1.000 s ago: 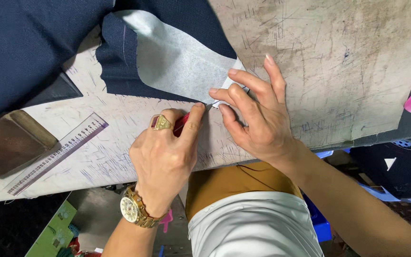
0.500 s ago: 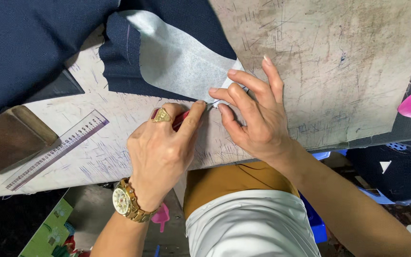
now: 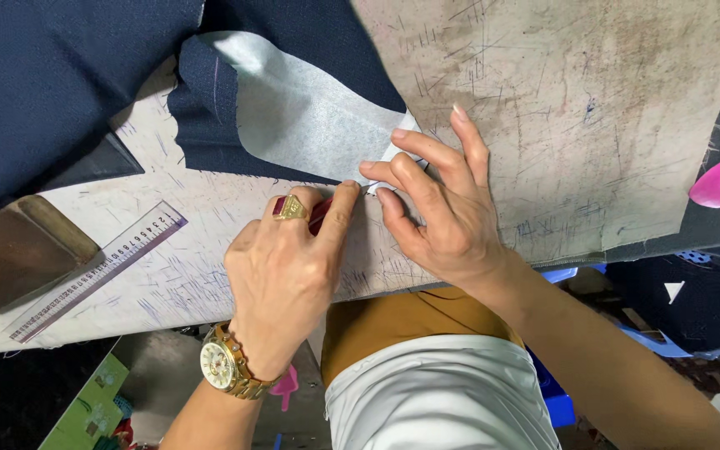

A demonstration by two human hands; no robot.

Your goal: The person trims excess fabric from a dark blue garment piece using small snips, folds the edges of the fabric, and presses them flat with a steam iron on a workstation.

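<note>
While the right hand (image 3: 447, 212) stayed spread, fingers open, on the white interfacing (image 3: 310, 117), the left hand (image 3: 289, 267), gripping red chalk (image 3: 320, 212), had crept slightly leftward

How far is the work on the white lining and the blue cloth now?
Done: the white lining lies flat on the blue cloth. In hand: the left hand, holding a small red tool, and the right hand meet at its pointed tip. Left: the ruler lies unused.
</note>
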